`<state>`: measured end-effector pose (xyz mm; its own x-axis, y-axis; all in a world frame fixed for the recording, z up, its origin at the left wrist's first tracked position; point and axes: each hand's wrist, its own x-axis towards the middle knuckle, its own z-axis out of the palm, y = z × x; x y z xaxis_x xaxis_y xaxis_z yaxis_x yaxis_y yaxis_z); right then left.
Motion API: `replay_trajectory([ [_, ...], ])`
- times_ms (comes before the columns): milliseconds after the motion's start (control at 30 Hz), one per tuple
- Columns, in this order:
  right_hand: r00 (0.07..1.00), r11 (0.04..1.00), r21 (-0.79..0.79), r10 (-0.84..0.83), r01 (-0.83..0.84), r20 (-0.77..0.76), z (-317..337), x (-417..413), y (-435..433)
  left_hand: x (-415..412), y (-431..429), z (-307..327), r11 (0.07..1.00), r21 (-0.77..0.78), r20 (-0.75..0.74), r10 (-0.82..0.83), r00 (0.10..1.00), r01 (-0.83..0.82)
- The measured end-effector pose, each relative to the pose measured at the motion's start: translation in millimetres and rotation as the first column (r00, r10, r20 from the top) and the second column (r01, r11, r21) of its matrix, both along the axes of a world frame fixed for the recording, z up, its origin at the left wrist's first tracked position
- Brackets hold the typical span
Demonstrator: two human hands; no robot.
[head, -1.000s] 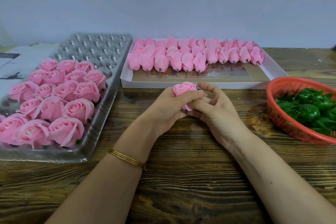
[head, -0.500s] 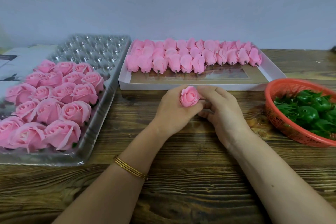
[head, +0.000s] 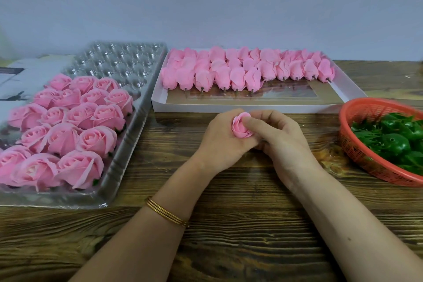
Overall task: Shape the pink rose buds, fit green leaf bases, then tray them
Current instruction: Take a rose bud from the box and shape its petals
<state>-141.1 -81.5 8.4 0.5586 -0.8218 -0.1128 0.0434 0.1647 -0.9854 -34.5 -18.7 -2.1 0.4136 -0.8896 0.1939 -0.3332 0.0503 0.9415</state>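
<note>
Both hands meet at the table's middle around one pink rose bud (head: 239, 126). My left hand (head: 219, 142) cups it from below and the left. My right hand (head: 278, 138) presses its thumb on the bud's right petals. The bud's open face tilts toward the camera; its base is hidden in my fingers. Several closed pink buds (head: 247, 70) lie in rows in a white box (head: 229, 107) behind the hands. Several shaped roses (head: 68, 126) fill the near part of a clear plastic tray (head: 128, 144) at the left. Green leaf bases (head: 393, 142) sit in an orange basket (head: 357, 144) at the right.
The far half of the clear tray shows empty round cells (head: 123, 62). Papers (head: 20, 75) lie behind the tray at the far left. A grey wall runs along the back. Bare wooden table (head: 240, 224) lies under my forearms; a gold bangle (head: 166, 212) is on my left wrist.
The bud has turned from upright to face the camera. My right thumb has moved over onto its petals, and both hands have closed tighter around it.
</note>
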Motion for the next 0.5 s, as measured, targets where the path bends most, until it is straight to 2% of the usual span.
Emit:
replay_trajectory([
  [133, 0.999, 1.0, 0.021, -0.009, 0.008, 0.047, -2.0, 2.5, 0.8, 0.1, -0.3, -0.2, 1.0, -0.012, -0.036, 0.025, 0.999, -0.026],
  [333, 0.981, 0.996, 0.089, -0.018, 0.001, 0.193, -2.8, 2.9, -0.8, -2.1, 0.8, 5.5, 0.989, -0.083, -0.221, 0.099, 0.97, -0.12],
  [500, 0.996, 0.989, -0.14, 0.056, -0.045, 0.073, -11.0, 8.6, 8.3, -5.5, -1.9, 7.7, 0.985, -0.088, -0.459, 0.091, 0.884, -0.147],
])
